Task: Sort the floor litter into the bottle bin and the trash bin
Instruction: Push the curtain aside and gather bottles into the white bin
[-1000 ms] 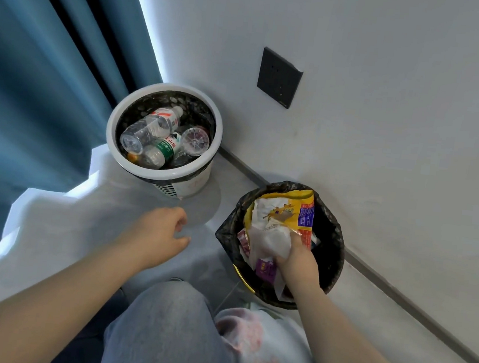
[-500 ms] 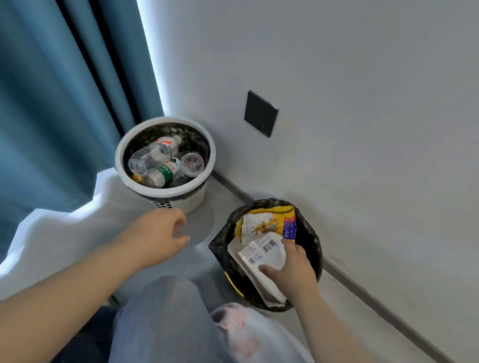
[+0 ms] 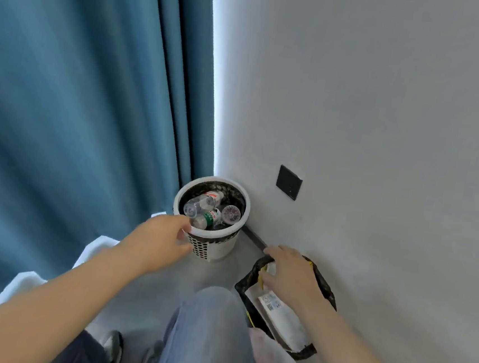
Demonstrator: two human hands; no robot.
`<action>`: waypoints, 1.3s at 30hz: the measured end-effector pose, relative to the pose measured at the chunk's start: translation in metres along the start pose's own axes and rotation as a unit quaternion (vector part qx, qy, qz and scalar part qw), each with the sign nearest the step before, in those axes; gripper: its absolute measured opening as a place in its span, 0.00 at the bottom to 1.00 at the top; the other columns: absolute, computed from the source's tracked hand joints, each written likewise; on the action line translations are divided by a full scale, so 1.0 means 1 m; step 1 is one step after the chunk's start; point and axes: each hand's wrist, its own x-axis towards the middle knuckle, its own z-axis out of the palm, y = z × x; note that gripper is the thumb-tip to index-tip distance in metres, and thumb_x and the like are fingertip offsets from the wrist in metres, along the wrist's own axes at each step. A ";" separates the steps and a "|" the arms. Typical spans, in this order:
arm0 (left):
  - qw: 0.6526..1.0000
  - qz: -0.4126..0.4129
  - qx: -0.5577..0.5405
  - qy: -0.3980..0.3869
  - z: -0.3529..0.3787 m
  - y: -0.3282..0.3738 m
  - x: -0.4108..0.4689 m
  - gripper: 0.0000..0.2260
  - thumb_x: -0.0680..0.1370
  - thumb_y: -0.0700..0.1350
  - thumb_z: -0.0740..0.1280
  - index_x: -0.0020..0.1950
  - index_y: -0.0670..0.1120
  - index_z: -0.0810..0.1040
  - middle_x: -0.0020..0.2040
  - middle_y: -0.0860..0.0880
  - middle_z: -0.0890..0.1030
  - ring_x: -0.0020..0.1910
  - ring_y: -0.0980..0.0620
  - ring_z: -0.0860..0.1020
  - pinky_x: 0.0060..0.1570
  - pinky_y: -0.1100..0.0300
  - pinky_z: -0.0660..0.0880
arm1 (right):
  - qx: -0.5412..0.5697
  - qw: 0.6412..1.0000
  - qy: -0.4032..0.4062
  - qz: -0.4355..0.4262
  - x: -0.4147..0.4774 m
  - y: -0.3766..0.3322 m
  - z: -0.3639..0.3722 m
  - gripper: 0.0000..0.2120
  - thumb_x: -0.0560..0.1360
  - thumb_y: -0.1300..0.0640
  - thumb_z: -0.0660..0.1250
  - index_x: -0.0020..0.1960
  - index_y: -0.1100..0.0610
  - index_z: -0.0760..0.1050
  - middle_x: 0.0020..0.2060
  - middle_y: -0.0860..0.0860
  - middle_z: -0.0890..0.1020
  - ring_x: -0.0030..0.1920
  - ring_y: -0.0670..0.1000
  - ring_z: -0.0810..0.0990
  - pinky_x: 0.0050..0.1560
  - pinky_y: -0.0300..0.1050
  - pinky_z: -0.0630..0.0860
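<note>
The white bottle bin (image 3: 219, 233) stands in the corner with several clear plastic bottles (image 3: 205, 203) inside. My left hand (image 3: 159, 239) hovers beside its near rim, fingers apart and holding nothing. The trash bin (image 3: 329, 294), lined with a black bag, sits to the right against the wall. A white package with a barcode label (image 3: 280, 317) and a sliver of yellow wrapper (image 3: 261, 277) lie in it. My right hand (image 3: 290, 274) is spread palm down over the bin's far side, covering most of the contents, with nothing gripped.
A teal curtain (image 3: 78, 107) hangs at the left, with white sheer fabric (image 3: 91, 252) pooled on the grey floor below it. A dark wall plate (image 3: 288, 182) sits above the bins. My jeans-clad knee (image 3: 212, 325) and shoes (image 3: 112, 347) fill the foreground.
My right hand has left the white package and moved up over the trash bin's far rim. My left hand has reached closer to the bottle bin. The view has pulled back and up.
</note>
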 end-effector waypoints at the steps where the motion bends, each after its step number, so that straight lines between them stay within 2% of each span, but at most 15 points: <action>1: 1.000 -0.011 0.002 0.011 -0.010 -0.006 -0.009 0.13 0.76 0.49 0.66 0.59 0.50 0.75 0.51 0.55 0.78 0.52 0.53 0.75 0.52 0.61 0.72 | -0.003 1.000 0.010 -0.026 0.007 -0.015 -0.008 0.19 0.75 0.49 0.65 0.64 0.53 0.72 0.56 0.50 0.77 0.58 0.53 0.74 0.55 0.47 0.73; 5: 0.996 -0.072 0.010 0.057 -0.049 -0.043 -0.043 0.14 0.76 0.51 0.65 0.60 0.49 0.74 0.53 0.55 0.79 0.52 0.54 0.76 0.53 0.61 0.73 | 0.000 0.988 0.038 -0.152 0.034 -0.091 -0.037 0.20 0.74 0.49 0.65 0.65 0.51 0.72 0.57 0.48 0.77 0.58 0.52 0.75 0.56 0.46 0.73; 9: 0.983 -0.160 0.007 0.088 -0.079 -0.098 -0.088 0.14 0.76 0.51 0.65 0.60 0.49 0.74 0.54 0.54 0.79 0.53 0.53 0.77 0.52 0.61 0.74 | -0.021 0.965 0.022 -0.259 0.053 -0.181 -0.046 0.19 0.75 0.49 0.66 0.64 0.52 0.72 0.58 0.49 0.76 0.61 0.53 0.73 0.57 0.47 0.71; 17: 0.945 -0.299 -0.034 0.130 -0.110 -0.220 -0.212 0.13 0.75 0.50 0.66 0.58 0.48 0.75 0.51 0.54 0.79 0.50 0.52 0.77 0.53 0.58 0.75 | -0.055 0.916 -0.033 -0.396 0.036 -0.361 -0.016 0.22 0.76 0.49 0.63 0.69 0.50 0.68 0.62 0.48 0.74 0.64 0.52 0.71 0.60 0.44 0.70; 23: 0.913 -0.364 -0.052 0.175 -0.120 -0.301 -0.312 0.13 0.75 0.49 0.66 0.59 0.48 0.75 0.54 0.51 0.80 0.52 0.49 0.78 0.49 0.60 0.75 | -0.098 0.878 -0.048 -0.465 -0.006 -0.488 0.021 0.18 0.75 0.50 0.64 0.64 0.53 0.71 0.58 0.49 0.76 0.61 0.53 0.72 0.57 0.47 0.73; 26: 0.898 -0.392 -0.058 0.192 -0.120 -0.335 -0.357 0.14 0.76 0.49 0.65 0.59 0.47 0.76 0.56 0.48 0.80 0.54 0.47 0.78 0.52 0.57 0.76 | -0.124 0.858 -0.062 -0.495 -0.033 -0.544 0.046 0.19 0.75 0.50 0.64 0.65 0.52 0.71 0.57 0.49 0.76 0.60 0.53 0.73 0.56 0.45 0.72; 30: 0.877 -0.413 -0.099 0.223 -0.112 -0.375 -0.410 0.15 0.76 0.50 0.65 0.62 0.49 0.74 0.59 0.50 0.79 0.55 0.49 0.78 0.55 0.57 0.75 | -0.160 0.833 -0.073 -0.525 -0.066 -0.607 0.077 0.19 0.75 0.50 0.64 0.64 0.52 0.71 0.56 0.49 0.76 0.59 0.53 0.74 0.55 0.46 0.74; 33: 0.859 -0.434 -0.125 0.243 -0.100 -0.400 -0.442 0.15 0.77 0.50 0.65 0.63 0.49 0.74 0.59 0.50 0.79 0.55 0.50 0.77 0.55 0.58 0.74 | -0.181 0.817 -0.080 -0.542 -0.082 -0.644 0.099 0.19 0.75 0.50 0.64 0.65 0.52 0.70 0.56 0.49 0.76 0.59 0.52 0.74 0.55 0.46 0.74; 39: 0.822 -0.490 -0.185 0.225 -0.053 -0.450 -0.479 0.16 0.75 0.50 0.64 0.62 0.50 0.73 0.58 0.52 0.79 0.56 0.52 0.76 0.54 0.60 0.73 | -0.201 0.795 -0.116 -0.561 -0.092 -0.686 0.157 0.16 0.76 0.49 0.63 0.62 0.52 0.71 0.53 0.49 0.76 0.57 0.52 0.74 0.54 0.46 0.73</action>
